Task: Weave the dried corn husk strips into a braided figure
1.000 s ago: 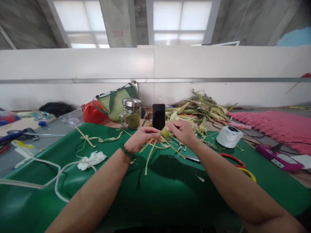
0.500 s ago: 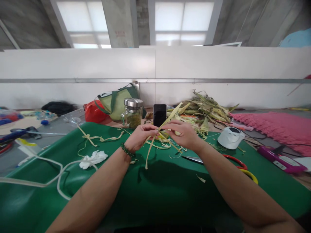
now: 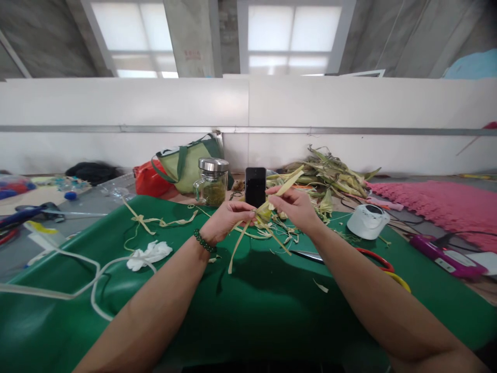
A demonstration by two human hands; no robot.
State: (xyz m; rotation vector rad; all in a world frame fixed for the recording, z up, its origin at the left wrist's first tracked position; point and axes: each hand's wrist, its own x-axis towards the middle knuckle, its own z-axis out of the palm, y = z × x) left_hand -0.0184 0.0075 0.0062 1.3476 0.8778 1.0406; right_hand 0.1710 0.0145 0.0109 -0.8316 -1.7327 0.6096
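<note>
Holding pale husk strips at frame centre: left hand pinches their gathered part, thumb to fingertips; right hand grips the one slanting toward upper right, fingers nearly together.

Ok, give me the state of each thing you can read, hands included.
Left hand: pinching the pale strips.
Right hand: pinching the pale strips.
Pale strips: held up between the hands, loose ends splayed.
Jar: lid on, greenish contents inside.
Phone: upright, screen dark.
Scissors: lying down, partly hidden; open or shut unclear.
White tissue: crumpled.
Pink cloth: spread out.
</note>
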